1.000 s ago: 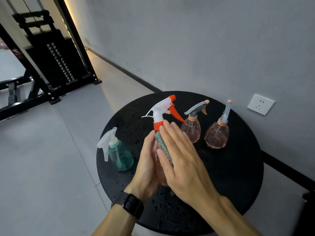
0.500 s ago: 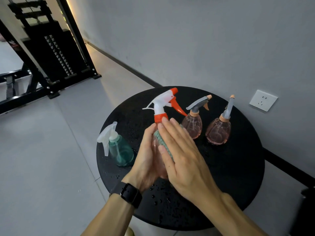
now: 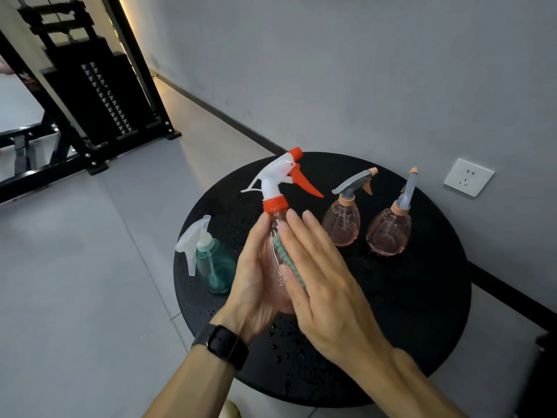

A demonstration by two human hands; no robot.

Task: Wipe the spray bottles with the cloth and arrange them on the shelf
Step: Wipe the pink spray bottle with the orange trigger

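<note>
A clear spray bottle with a white and orange trigger head [image 3: 278, 188] stands upright over the round black table [image 3: 422, 312]. My left hand [image 3: 253, 279], with a black watch on its wrist, holds the bottle's left side. My right hand [image 3: 319, 276] lies with straight fingers against the bottle's right side and presses a green cloth [image 3: 287, 260] onto it. A teal bottle with a translucent white trigger [image 3: 211, 260] stands at the table's left edge. Two pink bottles with grey triggers [image 3: 343, 218] [image 3: 390, 230] stand at the back.
Water droplets dot the table top. A grey wall with a white socket [image 3: 468, 177] rises right behind the table. A black weight machine [image 3: 90, 95] stands on the grey tiled floor at the far left. No shelf is in view.
The bottle has risen a little between my hands, so more of its clear neck shows above my fingers. My right hand with the cloth has slid down its side.
</note>
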